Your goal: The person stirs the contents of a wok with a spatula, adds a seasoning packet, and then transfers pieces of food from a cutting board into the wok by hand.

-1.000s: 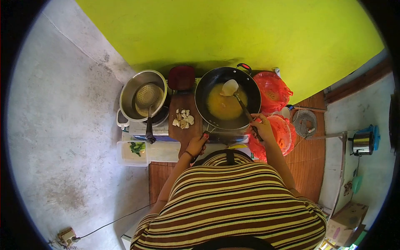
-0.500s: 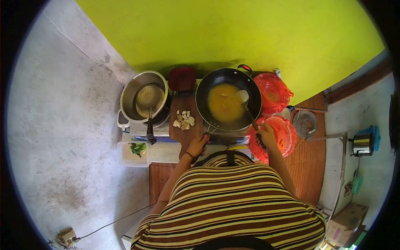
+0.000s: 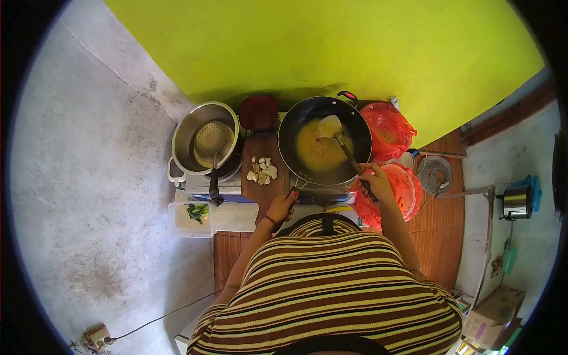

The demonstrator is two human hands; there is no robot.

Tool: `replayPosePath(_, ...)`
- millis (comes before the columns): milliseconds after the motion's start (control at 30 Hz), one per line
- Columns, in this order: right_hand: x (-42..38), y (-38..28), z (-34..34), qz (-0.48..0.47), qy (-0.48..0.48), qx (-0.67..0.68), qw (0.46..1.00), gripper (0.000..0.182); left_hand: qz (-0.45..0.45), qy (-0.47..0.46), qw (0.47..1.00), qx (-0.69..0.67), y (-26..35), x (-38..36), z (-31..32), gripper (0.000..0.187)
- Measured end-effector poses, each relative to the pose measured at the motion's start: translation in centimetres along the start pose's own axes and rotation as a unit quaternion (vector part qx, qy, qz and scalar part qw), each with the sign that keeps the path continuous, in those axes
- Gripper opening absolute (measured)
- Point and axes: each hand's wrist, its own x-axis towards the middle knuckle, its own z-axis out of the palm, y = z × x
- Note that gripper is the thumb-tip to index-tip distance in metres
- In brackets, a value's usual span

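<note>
A black wok (image 3: 288,124) holds yellowish-orange liquid (image 3: 316,152) with small pieces in it. My left hand (image 3: 280,209) is closed round the wok's handle at the lower left of its rim. In my right hand (image 3: 377,182) is the dark handle of a spatula (image 3: 329,126), whose pale blade is in the upper middle of the wok, at the liquid's upper edge. Left of the wok, a brown wooden board (image 3: 257,192) bears several white and tan chopped pieces (image 3: 262,171).
A steel pot (image 3: 182,125) with a perforated ladle (image 3: 210,138) stands at the left, above a plastic box of greens (image 3: 197,213). Behind the board is a dark red container (image 3: 259,112). Two red plastic-lined containers (image 3: 387,130) (image 3: 408,192) stand right of the wok.
The spatula's blade has moved left and slightly up in the wok. My right hand has shifted a little up and left with it. My left hand stays on the handle.
</note>
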Motion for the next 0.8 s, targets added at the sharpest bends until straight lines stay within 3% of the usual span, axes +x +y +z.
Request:
replayPosePath(467, 1.2, 2.0, -1.0, -0.133, 0.003, -0.258, 0.957, 0.035, -0.009, 0.008, 1.000, -0.003, -0.3, 0.3, 0.0, 0.040)
replayPosePath(567, -0.3, 0.3, -0.6, -0.066, -0.010, -0.188, 0.980, 0.035, -0.004, -0.003, 1.000, -0.012, -0.1, 0.0, -0.1, 0.040)
replayPosePath(800, 0.2, 2.6, -2.5, -0.074, 0.072, -0.163, 0.981, 0.033, 0.001, -0.001, 1.000, 0.003, -0.4, 0.4, -0.2, 0.042)
